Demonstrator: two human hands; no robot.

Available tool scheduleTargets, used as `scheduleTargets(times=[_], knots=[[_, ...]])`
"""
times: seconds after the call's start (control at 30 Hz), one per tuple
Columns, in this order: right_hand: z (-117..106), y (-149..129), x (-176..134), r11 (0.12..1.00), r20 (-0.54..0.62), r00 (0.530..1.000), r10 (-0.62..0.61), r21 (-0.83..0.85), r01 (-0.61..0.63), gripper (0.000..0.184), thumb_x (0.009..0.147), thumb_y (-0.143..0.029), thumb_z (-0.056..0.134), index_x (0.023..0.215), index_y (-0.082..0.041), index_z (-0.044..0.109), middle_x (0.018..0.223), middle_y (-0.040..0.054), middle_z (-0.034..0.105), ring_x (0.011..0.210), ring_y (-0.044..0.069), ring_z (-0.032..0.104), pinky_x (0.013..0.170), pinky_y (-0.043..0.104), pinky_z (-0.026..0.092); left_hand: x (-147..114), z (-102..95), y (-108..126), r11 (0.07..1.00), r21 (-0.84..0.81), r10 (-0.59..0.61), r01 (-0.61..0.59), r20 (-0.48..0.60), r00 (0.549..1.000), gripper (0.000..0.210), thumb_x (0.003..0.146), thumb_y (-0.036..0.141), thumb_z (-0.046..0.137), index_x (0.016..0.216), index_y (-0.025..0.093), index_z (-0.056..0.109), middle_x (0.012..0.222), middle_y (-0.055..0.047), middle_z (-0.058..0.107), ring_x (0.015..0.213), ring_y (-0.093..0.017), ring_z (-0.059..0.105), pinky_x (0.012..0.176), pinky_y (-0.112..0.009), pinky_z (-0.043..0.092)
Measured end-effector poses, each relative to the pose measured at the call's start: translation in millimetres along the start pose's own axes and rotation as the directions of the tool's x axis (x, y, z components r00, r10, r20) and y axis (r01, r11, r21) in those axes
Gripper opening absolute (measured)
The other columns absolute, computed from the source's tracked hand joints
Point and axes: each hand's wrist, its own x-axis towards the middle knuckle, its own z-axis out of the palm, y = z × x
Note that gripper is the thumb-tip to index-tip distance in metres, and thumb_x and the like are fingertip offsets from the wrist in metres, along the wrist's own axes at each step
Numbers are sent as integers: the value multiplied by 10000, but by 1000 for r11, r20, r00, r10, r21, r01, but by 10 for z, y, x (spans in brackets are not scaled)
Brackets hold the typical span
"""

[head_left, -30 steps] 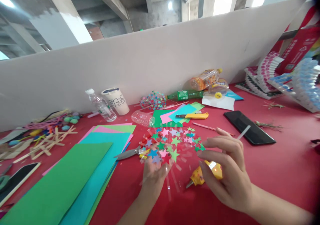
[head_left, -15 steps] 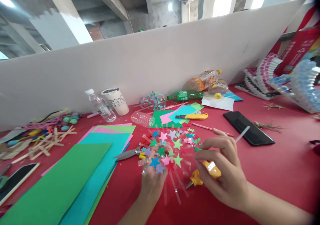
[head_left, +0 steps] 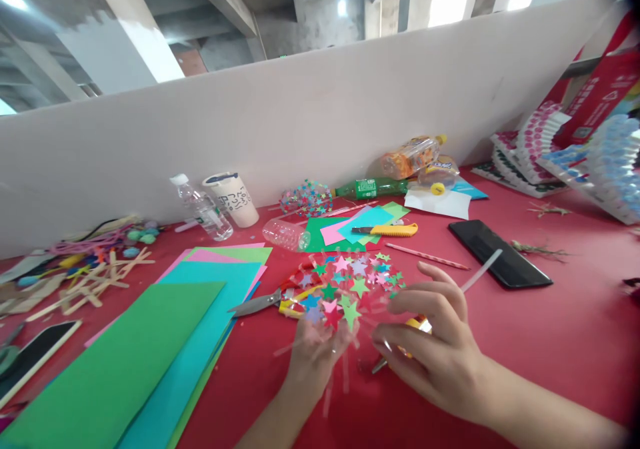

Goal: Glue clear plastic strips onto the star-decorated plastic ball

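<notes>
Left hand gripping the star-studded clear piece at its near side, stars just beyond the fingers, blurred clear strips sticking out around them. Right hand just right of the piece, fingers curled, thumb and index tips close together; can't tell if anything's pinched. Yellow tool with metal tip mostly hidden behind right fingers. Scissors left of left fingers, blades pointing left; colored sheets farther left. Utility knife on small paper pieces, well beyond both hands' fingers. Striped stick just beyond right fingers, black phone to their right.
</notes>
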Motion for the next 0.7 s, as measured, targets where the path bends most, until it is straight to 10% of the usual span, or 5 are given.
scheduleTargets(times=[0.3,0.7], knots=[[48,-40,1,1000,-38,999,-25,3,25,184,830,-67,605,872,-231,676,992,11,588,1020,174,469,1141,459,239,-10,120,123,957,-273,-93,97,26,995,433,465,256,879,794,197,604,732,-26,754,761,-235,725,747,-332,565],[86,-26,22,998,32,998,-63,11,62,154,867,-101,580,833,-225,663,1068,8,610,1120,205,442,1160,474,200,-70,185,267,979,-202,38,-2,173,984,266,637,279,790,799,220,588,708,7,724,662,-181,669,729,-315,513]])
